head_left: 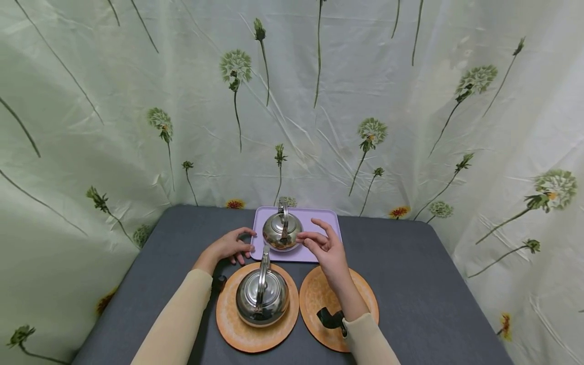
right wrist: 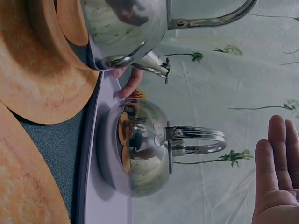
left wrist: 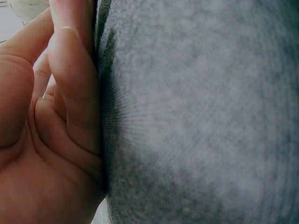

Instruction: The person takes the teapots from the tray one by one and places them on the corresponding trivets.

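A steel kettle [head_left: 276, 234] with an upright handle stands on a lilac tray [head_left: 315, 215] at the back of the table. At the tray's left edge is my left hand [head_left: 228, 246], its fingertips touching or almost touching the rim. The left wrist view shows that hand [left wrist: 51, 140] loosely bent, its side against the grey cloth. My right hand [head_left: 329, 249] hovers over the tray's right part, beside the kettle. Seen from the right wrist, its fingers [right wrist: 276, 161] are straight and apart from the kettle. Nothing is held.
Nearer the front, a second steel kettle [head_left: 255, 309] stands on a round orange placemat [head_left: 228, 324]. Another round placemat [head_left: 315, 289] lies under my right forearm. Grey cloth [head_left: 410, 294] covers the table, and a dandelion-print curtain [head_left: 292, 126] hangs behind it.
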`<state>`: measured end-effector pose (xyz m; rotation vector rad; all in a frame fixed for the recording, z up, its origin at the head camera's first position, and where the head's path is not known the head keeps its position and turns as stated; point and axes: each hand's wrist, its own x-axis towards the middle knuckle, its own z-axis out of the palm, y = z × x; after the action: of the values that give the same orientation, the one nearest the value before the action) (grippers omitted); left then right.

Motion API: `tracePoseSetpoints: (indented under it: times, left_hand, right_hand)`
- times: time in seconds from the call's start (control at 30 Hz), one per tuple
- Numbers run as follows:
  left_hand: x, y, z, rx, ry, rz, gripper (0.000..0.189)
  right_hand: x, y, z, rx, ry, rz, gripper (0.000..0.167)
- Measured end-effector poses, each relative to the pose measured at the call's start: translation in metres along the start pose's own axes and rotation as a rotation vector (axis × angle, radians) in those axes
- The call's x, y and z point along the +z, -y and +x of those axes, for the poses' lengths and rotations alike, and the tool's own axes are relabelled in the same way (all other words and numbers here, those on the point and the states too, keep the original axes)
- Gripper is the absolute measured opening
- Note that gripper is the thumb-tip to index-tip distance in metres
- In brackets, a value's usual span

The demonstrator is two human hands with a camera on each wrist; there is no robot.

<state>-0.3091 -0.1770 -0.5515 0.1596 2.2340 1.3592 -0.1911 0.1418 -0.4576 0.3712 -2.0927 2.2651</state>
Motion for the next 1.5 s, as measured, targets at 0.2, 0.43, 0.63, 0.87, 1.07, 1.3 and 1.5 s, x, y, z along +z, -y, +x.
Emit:
tracePoseSetpoints:
  times: [0.2,0.43,0.63,0.87,1.07,1.3,1.5]
  left_hand:
    - [-0.001,0.001,0.002,0.003,0.01,0.001,0.052]
    - [-0.001,0.002,0.003,0.011,0.012,-0.003,0.053]
    - [0.0,0.002,0.002,0.006,0.014,-0.014,0.053]
    - [0.0,0.002,0.002,0.009,0.015,-0.018,0.052]
    - [0.0,0.003,0.001,0.018,0.008,-0.01,0.052]
    - [0.001,0.002,-0.001,0.014,0.004,-0.002,0.051]
    - [0.001,0.001,-0.002,0.024,0.007,-0.006,0.051]
  right_hand:
    - [-0.001,-0.005,0.009,0.0,-0.029,0.01,0.052]
    - [-0.003,-0.008,0.018,0.008,-0.033,0.012,0.051]
    - [-0.004,-0.01,0.024,0.02,-0.043,0.014,0.049]
    - [-0.002,-0.017,0.032,0.022,-0.064,0.005,0.048]
    - [-0.001,-0.028,0.042,0.036,-0.063,0.001,0.049]
    - [0.001,-0.039,0.051,0.055,-0.066,-0.01,0.048]
    - [0.003,-0.041,0.057,0.065,-0.068,-0.025,0.045]
